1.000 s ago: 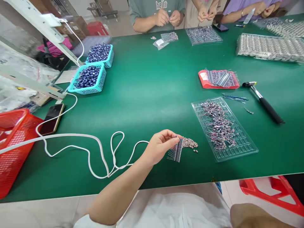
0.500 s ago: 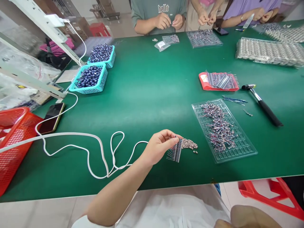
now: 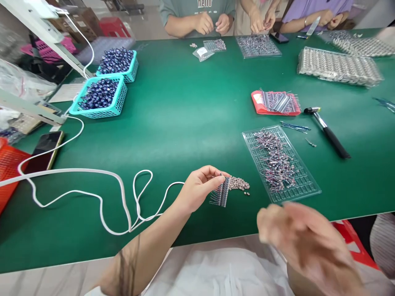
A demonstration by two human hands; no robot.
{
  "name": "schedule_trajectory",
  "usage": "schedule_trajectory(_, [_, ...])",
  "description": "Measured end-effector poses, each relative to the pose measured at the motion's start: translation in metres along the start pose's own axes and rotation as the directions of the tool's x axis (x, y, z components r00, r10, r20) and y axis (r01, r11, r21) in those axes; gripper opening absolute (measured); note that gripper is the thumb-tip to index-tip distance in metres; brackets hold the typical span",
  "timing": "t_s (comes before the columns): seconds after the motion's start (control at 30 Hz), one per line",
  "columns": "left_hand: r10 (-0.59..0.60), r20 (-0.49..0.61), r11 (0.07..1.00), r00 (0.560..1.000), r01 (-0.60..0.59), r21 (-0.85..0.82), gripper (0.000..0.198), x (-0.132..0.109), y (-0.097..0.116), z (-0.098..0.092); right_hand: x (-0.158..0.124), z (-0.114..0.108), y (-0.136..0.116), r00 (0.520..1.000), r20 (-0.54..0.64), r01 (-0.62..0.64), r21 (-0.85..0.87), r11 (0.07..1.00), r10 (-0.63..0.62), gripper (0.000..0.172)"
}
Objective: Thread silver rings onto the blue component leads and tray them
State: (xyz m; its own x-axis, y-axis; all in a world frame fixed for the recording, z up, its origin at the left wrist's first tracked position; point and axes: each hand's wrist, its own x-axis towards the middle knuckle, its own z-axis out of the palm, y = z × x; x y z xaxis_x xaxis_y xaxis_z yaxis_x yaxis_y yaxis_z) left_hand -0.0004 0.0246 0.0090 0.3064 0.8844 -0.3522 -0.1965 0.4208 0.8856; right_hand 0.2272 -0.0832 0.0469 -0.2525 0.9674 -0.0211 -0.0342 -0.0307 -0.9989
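My left hand (image 3: pixel 202 185) is closed, thumb against fingers, on a strip of small wired parts (image 3: pixel 221 194) whose thin leads stick out to the left. Right beside the strip lies a pile of small pale round beads (image 3: pixel 239 183) on the green table. My right hand (image 3: pixel 296 234) is smeared by motion near the table's front edge, and its fingers cannot be made out. Beyond it sits a clear plastic tray (image 3: pixel 304 179) with a heap of small wired parts (image 3: pixel 279 164) in it.
A hammer (image 3: pixel 331 137), blue strips (image 3: pixel 294 127) and a red packet (image 3: pixel 259 103) of wired strips lie at the right. White cables (image 3: pixel 123 197) loop across the left, near a phone (image 3: pixel 45 150) and turquoise baskets (image 3: pixel 120 102) of dark blue round pieces. Several people work across the green table (image 3: pixel 185 102).
My right hand has come into view from the lower right. My left hand keeps its hold on the strip. The whole view has shifted slightly, moving the table's contents left.
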Motion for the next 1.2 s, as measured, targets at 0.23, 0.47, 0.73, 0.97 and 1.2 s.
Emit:
schedule_trajectory(0.23, [-0.003, 0.014, 0.999, 1.0, 0.002, 0.046, 0.022, -0.004, 0.002, 0.001, 0.041, 0.0, 0.024, 0.949, -0.25, -0.102, 0.329, 0.939, 0.191, 0.036])
schedule_trajectory(0.47, [-0.018, 0.047, 1.0, 0.999, 0.017, 0.02, 0.024, -0.007, -0.002, 0.006, 0.041, 0.003, 0.034, 0.925, -0.333, -0.081, 0.3, 0.951, 0.184, 0.037])
schedule_trajectory(0.73, [-0.071, 0.06, 0.995, 0.996, 0.075, -0.064, 0.031, -0.011, -0.001, 0.016, 0.035, -0.007, 0.049, 0.905, -0.42, -0.026, -0.199, 0.98, -0.061, 0.024])
schedule_trajectory(0.97, [-0.071, 0.047, 0.995, 0.996, 0.074, -0.073, 0.03, -0.014, 0.0, 0.019, 0.036, -0.009, 0.055, 0.886, -0.358, 0.198, -0.282, 0.939, -0.295, 0.05])
schedule_trajectory(1.2, [-0.051, 0.028, 0.998, 0.998, 0.052, -0.03, 0.029, -0.018, -0.003, 0.022, 0.045, -0.005, 0.034, 0.94, -0.141, 0.175, -0.586, 0.791, -0.312, 0.018])
